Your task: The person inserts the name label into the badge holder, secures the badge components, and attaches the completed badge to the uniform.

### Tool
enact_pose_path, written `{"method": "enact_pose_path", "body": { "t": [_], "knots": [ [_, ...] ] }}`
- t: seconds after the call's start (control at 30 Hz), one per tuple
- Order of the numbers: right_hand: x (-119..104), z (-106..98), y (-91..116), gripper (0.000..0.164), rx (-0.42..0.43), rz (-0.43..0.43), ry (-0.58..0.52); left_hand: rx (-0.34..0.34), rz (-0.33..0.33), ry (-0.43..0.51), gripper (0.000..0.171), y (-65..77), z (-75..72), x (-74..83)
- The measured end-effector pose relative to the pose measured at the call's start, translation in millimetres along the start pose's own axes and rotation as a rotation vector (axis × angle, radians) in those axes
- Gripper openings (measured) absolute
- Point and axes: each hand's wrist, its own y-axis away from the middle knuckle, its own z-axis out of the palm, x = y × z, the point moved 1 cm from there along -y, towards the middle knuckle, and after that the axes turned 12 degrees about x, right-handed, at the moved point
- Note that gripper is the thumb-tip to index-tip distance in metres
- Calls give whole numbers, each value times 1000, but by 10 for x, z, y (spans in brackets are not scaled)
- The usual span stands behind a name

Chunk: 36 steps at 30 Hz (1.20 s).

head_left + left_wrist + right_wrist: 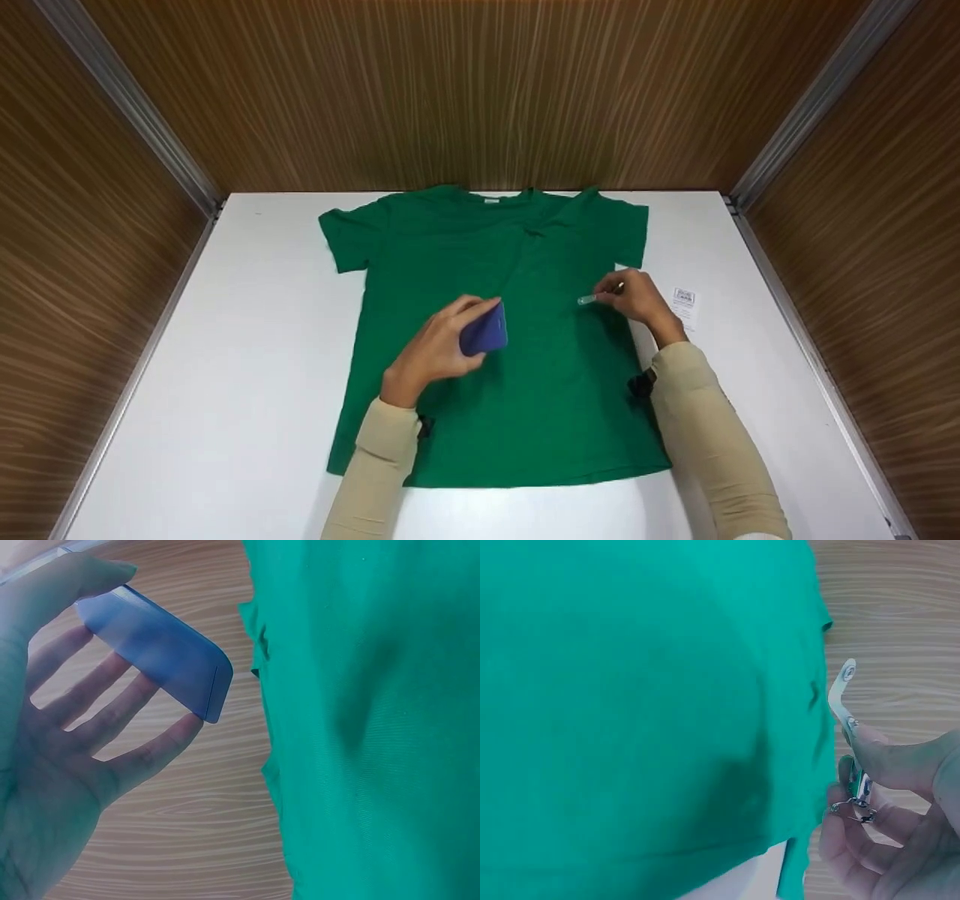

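A green T-shirt (480,420) lies spread flat with its collar at the far side. Over its middle, my left hand (439,341) holds a flat blue-purple card-like case (484,331) by its edges. The left wrist view shows this blue case (161,645) with rounded corners and a thin seam line, between thumb and fingertips. My right hand (634,296), above the shirt's right side, pinches a badge strap clip (587,299). In the right wrist view, the clip's clear strap (837,695) with a snap stud sticks out past the thumb, and its metal part hangs among the fingers.
A small printed white card (684,306) with a square code lies on the white table (247,360), right of the shirt. Wood-grain panels (480,90) wall off the back and both sides, with metal strips (787,97) at the corners.
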Motion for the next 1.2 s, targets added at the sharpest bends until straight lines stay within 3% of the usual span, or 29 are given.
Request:
{"method": "enact_pose_path", "body": {
  "t": [0.53, 1.2],
  "knots": [
    [303, 20, -171, 13, -4, 38, 18, 9, 11, -8, 81, 11, 13, -16],
    [304, 140, -184, 14, -33, 86, 16, -2, -4, -9, 81, 7, 4, -30]
  ]
}}
